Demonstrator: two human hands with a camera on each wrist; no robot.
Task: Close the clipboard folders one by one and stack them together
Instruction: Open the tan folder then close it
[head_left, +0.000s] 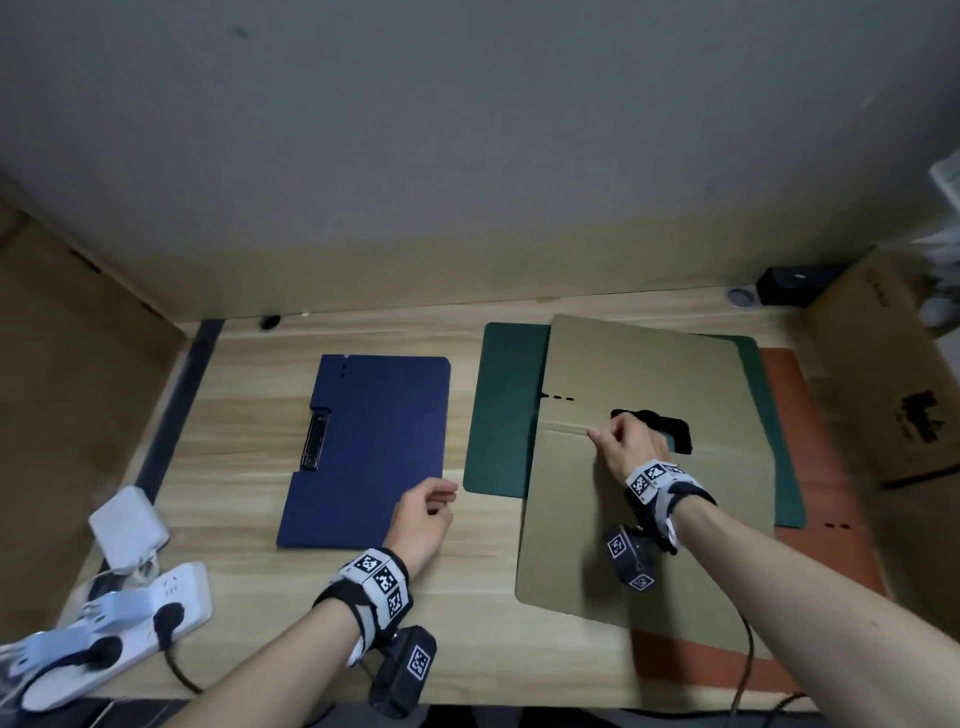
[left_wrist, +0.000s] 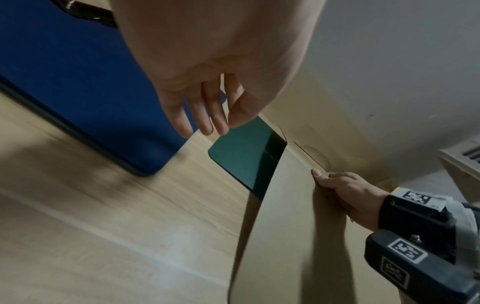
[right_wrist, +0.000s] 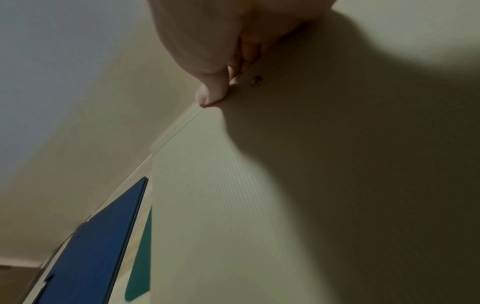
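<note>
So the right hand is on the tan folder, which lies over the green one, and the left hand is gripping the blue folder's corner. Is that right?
Not quite. The left hand grips nothing: the left wrist view shows its fingers hanging loose above the table, beside the blue folder. The rest holds: the right hand is on the tan folder, which lies over the green folder.

Home desk nook, power strip (head_left: 111, 618), cardboard box (head_left: 893, 374)

The room was dim and evenly lit, colours muted. The head view bowed strongly at its edges, and the power strip (head_left: 119, 618) was smeared. Both wrist views were soft with motion blur; a broad dark shadow fell across the tan folder (right_wrist: 337, 185).
</note>
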